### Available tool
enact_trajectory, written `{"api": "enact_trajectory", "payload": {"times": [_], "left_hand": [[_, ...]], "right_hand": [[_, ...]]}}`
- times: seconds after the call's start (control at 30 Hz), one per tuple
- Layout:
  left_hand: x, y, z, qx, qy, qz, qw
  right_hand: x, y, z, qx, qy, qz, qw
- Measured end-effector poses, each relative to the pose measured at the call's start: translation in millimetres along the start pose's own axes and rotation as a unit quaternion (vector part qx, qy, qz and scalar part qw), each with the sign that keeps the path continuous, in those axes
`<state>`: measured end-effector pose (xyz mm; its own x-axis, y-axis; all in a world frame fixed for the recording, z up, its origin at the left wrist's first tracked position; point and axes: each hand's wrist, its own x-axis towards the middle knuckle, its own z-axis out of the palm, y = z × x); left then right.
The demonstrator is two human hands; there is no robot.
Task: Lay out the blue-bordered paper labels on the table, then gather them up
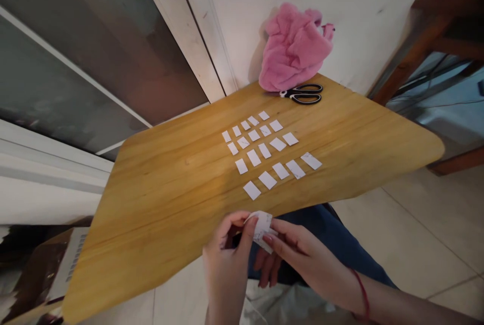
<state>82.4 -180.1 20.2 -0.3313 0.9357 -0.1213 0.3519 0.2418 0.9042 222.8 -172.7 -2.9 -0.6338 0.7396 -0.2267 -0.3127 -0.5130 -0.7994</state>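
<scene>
Between my two hands, just over the table's near edge, are small white paper pieces with dark marks on them. My left hand pinches them from the left with thumb and fingers. From the right, my right hand grips them too, its thumb on top and its lower fingers curled beneath. How many pieces I hold is hard to tell. Beyond my hands, several white paper slips lie in rows on the wooden table. A few of those slips carry faint marks.
Black-handled scissors lie at the table's far side, their blades partly under a bunched pink cloth against the wall. Sliding door panels stand at the left. A wooden piece of furniture is at the right.
</scene>
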Motion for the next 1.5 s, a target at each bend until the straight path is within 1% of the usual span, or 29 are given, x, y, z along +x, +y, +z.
{"api": "enact_trajectory", "payload": {"times": [0.07, 0.13, 0.2, 0.23, 0.27, 0.3, 0.37, 0.43, 0.5, 0.57, 0.63, 0.67, 0.7, 0.73, 0.77, 0.8, 0.87, 0.93, 0.97, 1.07, 1.17, 1.23, 1.33, 1.4, 1.5], "left_hand": [[5.5, 2.2, -8.4, 0.003, -0.021, -0.013, 1.000], [17.8, 3.0, -22.8, 0.004, -0.054, 0.000, 0.999], [36.2, 2.0, -38.6, 0.048, -0.059, 0.044, 0.996], [46.4, 0.8, -44.8, 0.090, -0.063, 0.075, 0.991], [56.3, -1.0, -48.8, 0.140, -0.081, 0.091, 0.983], [65.4, -3.4, -50.4, 0.191, -0.087, 0.107, 0.972], [79.6, -9.4, -47.3, 0.262, -0.080, 0.135, 0.952], [88.3, -15.9, -40.6, 0.297, -0.085, 0.147, 0.940], [92.4, -20.8, -35.6, 0.302, -0.085, 0.144, 0.939], [91.6, -21.4, -34.0, 0.290, -0.050, 0.145, 0.945], [84.1, -16.2, -33.7, 0.253, -0.014, 0.148, 0.956], [77.6, -11.6, -33.0, 0.224, -0.025, 0.144, 0.964], [69.5, -6.0, -31.5, 0.192, -0.050, 0.135, 0.971], [60.6, -0.1, -29.2, 0.156, -0.102, 0.118, 0.975], [51.6, 5.6, -26.2, 0.132, -0.178, 0.101, 0.970], [43.7, 10.7, -23.0, 0.122, -0.205, 0.089, 0.967], [33.3, 17.7, -17.2, 0.130, -0.198, 0.077, 0.969], [31.6, 20.6, -14.6, 0.137, -0.181, 0.061, 0.972], [33.2, 21.2, -14.7, 0.132, -0.185, 0.048, 0.973], [40.8, 23.4, -17.6, 0.102, -0.219, 0.016, 0.970], [44.2, 27.7, -18.6, 0.087, -0.274, 0.026, 0.957], [43.9, 30.5, -16.7, 0.075, -0.299, 0.030, 0.951], [43.2, 33.7, -11.9, 0.024, -0.303, 0.008, 0.953], [43.0, 35.8, -9.1, -0.012, -0.317, -0.013, 0.948], [43.2, 40.8, -9.7, -0.026, -0.324, -0.037, 0.945]], "right_hand": [[1.0, 0.8, 0.1, 0.002, 0.004, -0.001, 1.000], [2.1, 2.4, -0.3, 0.008, 0.009, 0.001, 1.000], [3.0, 5.4, -1.1, 0.009, 0.013, 0.006, 1.000], [3.3, 7.4, -1.5, 0.009, 0.016, 0.009, 1.000], [3.4, 9.6, -1.8, 0.009, 0.018, 0.012, 1.000], [3.5, 11.9, -2.0, 0.011, 0.022, 0.016, 1.000], [3.5, 15.8, -2.2, 0.019, 0.031, 0.022, 0.999], [3.6, 18.1, -2.4, 0.029, 0.040, 0.026, 0.998], [4.2, 18.5, -3.2, 0.036, 0.044, 0.027, 0.998], [5.3, 17.6, -4.9, 0.039, 0.050, 0.028, 0.998], [7.0, 16.1, -6.9, 0.046, 0.055, 0.027, 0.997], [8.0, 15.5, -7.6, 0.051, 0.056, 0.027, 0.997], [9.0, 14.9, -8.1, 0.057, 0.057, 0.025, 0.996], [9.9, 14.7, -8.2, 0.062, 0.058, 0.023, 0.996], [10.7, 14.7, -8.0, 0.066, 0.063, 0.022, 0.996], [11.4, 15.1, -7.5, 0.069, 0.069, 0.020, 0.995], [12.3, 16.7, -6.0, 0.070, 0.080, 0.018, 0.994], [12.5, 18.7, -4.7, 0.070, 0.084, 0.016, 0.994], [12.5, 19.5, -4.3, 0.069, 0.085, 0.014, 0.994], [12.0, 19.9, -4.3, 0.064, 0.088, 0.004, 0.994], [11.6, 17.6, -5.2, 0.058, 0.097, -0.010, 0.994], [11.2, 15.0, -5.9, 0.054, 0.102, -0.023, 0.993], [9.6, 10.2, -6.5, 0.045, 0.114, -0.036, 0.992], [7.9, 7.1, -6.5, 0.032, 0.125, -0.040, 0.991], [5.1, 4.7, -5.7, 0.023, 0.127, -0.042, 0.991]]}}
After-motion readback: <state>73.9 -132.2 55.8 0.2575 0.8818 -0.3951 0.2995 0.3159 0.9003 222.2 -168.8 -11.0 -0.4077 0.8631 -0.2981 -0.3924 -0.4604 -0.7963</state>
